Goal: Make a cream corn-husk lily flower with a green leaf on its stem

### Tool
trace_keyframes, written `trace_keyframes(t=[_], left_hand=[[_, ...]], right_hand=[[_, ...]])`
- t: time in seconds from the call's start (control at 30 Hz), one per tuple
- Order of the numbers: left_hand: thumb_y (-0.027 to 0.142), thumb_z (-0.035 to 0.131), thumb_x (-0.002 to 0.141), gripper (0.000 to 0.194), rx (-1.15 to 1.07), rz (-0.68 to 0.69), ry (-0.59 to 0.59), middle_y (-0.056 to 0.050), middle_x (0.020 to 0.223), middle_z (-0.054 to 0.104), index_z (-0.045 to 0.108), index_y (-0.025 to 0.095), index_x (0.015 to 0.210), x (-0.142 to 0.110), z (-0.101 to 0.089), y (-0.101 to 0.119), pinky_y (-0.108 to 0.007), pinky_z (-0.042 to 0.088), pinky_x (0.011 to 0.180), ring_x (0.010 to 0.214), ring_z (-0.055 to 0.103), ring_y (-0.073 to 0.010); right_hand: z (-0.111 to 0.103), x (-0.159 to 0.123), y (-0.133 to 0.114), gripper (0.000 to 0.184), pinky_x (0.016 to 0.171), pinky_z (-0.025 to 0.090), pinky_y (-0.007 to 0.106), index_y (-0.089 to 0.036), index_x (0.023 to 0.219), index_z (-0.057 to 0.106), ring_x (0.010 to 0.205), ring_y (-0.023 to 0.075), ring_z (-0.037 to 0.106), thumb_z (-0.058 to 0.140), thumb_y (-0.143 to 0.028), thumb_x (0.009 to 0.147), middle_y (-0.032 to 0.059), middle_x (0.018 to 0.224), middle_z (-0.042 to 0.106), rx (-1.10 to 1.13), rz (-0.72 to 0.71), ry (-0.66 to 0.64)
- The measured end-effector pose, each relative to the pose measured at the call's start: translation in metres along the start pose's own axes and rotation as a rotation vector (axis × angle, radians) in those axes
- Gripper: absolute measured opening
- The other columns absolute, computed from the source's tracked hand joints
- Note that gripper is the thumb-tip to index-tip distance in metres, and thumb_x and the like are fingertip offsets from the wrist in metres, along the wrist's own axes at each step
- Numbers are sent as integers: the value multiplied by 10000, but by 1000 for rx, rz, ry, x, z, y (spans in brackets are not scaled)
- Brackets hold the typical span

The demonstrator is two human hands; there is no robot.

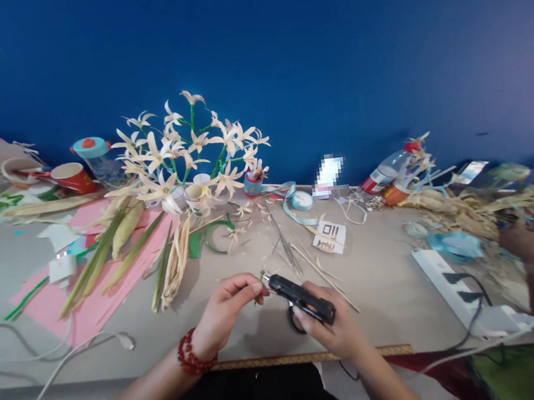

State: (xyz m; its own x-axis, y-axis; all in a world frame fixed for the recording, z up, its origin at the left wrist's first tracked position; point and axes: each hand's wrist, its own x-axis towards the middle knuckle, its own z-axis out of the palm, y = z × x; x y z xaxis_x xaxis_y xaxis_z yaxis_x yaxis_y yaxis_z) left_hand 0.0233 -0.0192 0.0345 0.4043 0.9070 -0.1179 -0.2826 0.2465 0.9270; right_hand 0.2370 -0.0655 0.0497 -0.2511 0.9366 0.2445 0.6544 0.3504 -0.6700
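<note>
My right hand (336,331) is closed around a black glue gun (303,296), its metal tip pointing up and left. My left hand (229,308), with a red bead bracelet at the wrist, pinches a small green piece (263,277) right at that tip; its exact kind is too small to make out. Whether tip and piece touch I cannot tell. Under the gun, the black loop (295,320) of what looks like a scissor handle shows partly. Beyond the hands, thin wire-like sticks (287,249) and dry strips (328,277) lie on the table.
Pale husk flowers on green stems (196,140) stand at the back. Corn husks (127,230) lie on pink paper (90,306) at left. A white power strip (458,296) with cords lies at right, beside another person's hand (532,242). A wooden ruler (267,361) runs along the front edge.
</note>
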Motion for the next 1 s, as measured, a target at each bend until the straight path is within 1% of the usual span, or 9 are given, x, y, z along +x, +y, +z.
trace_keyframes(t=[0.17, 0.4, 0.6, 0.73, 0.9, 1.0], left_hand=[[307, 640, 885, 221, 8, 4, -5, -30, 727, 646, 686, 161, 725, 0, 0, 0, -277, 431, 791, 754, 558, -166], [294, 640, 888, 207, -8, 12, -21, -29, 731, 650, 694, 162, 739, -1, -1, 0, -276, 429, 791, 751, 559, -161], [287, 640, 890, 210, -8, 15, -17, -32, 727, 644, 691, 158, 732, -1, 0, 0, -286, 428, 791, 752, 556, -164], [288, 637, 894, 208, -4, 18, -27, -35, 732, 646, 694, 157, 743, -1, -1, 1, -286, 429, 787, 749, 555, -164], [289, 640, 892, 205, -10, 21, -20, -32, 726, 643, 694, 156, 745, -2, -1, 0, -282, 428, 785, 747, 554, -161], [286, 643, 890, 200, -11, 22, -20, -30, 732, 647, 694, 155, 749, -2, -1, -1, -278, 428, 779, 740, 552, -157]], right_hand=[[0, 0, -1, 107, 556, 370, 249, -227, 759, 501, 556, 146, 520, 533, -279, 847, -29, 614, 526, 15, 2, -25], [1, 0, 2, 104, 557, 372, 248, -226, 777, 499, 558, 146, 518, 538, -289, 850, -30, 623, 519, 6, -4, 0], [1, -1, 4, 114, 565, 363, 249, -226, 771, 489, 563, 145, 514, 540, -287, 853, -35, 618, 506, 5, -7, -17], [1, -1, 3, 125, 560, 359, 246, -225, 763, 483, 566, 144, 514, 541, -288, 855, -38, 617, 485, 10, 1, 9], [2, -1, 2, 123, 563, 356, 247, -224, 758, 480, 558, 139, 507, 535, -276, 855, -37, 617, 496, 30, -9, -15], [3, -2, 4, 116, 569, 357, 244, -224, 773, 487, 568, 139, 513, 546, -279, 857, -37, 625, 506, 30, -10, 12]])
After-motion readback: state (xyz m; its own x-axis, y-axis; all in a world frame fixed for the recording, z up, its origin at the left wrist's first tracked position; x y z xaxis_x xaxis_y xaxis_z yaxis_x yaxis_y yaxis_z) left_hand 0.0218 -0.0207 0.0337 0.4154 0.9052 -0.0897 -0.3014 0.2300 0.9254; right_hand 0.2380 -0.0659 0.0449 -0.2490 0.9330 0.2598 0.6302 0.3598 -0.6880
